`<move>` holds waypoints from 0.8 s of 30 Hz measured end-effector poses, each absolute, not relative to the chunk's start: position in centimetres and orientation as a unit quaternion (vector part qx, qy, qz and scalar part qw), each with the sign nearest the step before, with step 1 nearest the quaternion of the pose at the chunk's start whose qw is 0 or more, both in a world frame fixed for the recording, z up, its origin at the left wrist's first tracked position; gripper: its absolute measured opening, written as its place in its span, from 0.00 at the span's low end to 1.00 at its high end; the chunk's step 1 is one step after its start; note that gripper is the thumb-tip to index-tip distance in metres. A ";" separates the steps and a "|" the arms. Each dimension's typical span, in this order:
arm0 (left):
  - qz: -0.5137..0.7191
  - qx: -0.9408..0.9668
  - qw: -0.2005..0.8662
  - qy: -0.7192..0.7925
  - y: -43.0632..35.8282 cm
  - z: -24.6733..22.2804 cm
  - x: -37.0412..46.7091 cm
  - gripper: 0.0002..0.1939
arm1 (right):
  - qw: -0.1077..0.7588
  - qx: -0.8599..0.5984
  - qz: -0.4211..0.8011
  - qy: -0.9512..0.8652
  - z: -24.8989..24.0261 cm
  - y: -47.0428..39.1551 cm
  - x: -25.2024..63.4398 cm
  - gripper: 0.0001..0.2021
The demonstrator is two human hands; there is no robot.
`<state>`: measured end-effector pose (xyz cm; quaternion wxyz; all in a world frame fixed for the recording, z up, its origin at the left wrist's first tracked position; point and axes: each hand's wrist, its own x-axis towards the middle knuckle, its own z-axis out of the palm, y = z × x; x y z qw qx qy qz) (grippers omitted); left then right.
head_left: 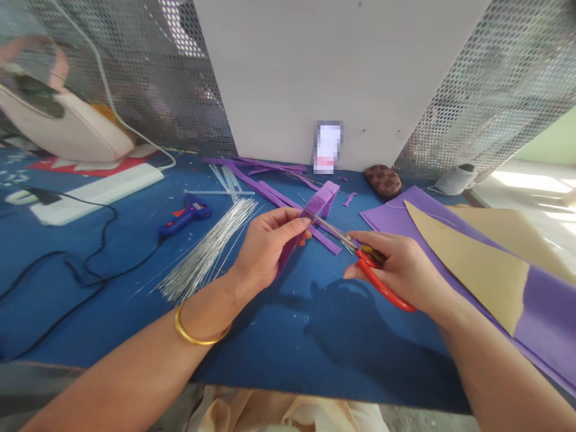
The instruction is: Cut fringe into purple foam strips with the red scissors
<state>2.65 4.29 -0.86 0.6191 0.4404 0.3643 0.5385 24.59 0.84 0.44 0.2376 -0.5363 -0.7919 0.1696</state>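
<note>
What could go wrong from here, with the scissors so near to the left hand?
The scissors point at the strip right beside the fingers of the left hand; a slip might nick them. Loose strips lie close to the blades and could perhaps be snipped by accident. The bracelet sits near the wires and might catch their ends.

Scissors [364, 260] partly behind right fingers [374, 241]

Glue gun [183, 221], wires [209, 249] and scissors [374, 279] suggest a craft workshop.
</note>
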 end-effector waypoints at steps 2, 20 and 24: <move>0.544 0.452 0.606 0.364 4.3 -1.0 2.6 0.03 | 0.229 -0.542 0.160 -0.792 0.4 0.8 24.5 0.26; 0.552 0.482 0.566 0.378 4.1 -0.9 2.8 0.04 | 0.225 -0.541 0.150 -0.796 0.4 0.6 24.1 0.26; 0.546 0.474 0.572 0.387 4.1 -0.9 2.8 0.05 | 0.231 -0.538 0.141 -0.799 0.5 0.6 24.1 0.27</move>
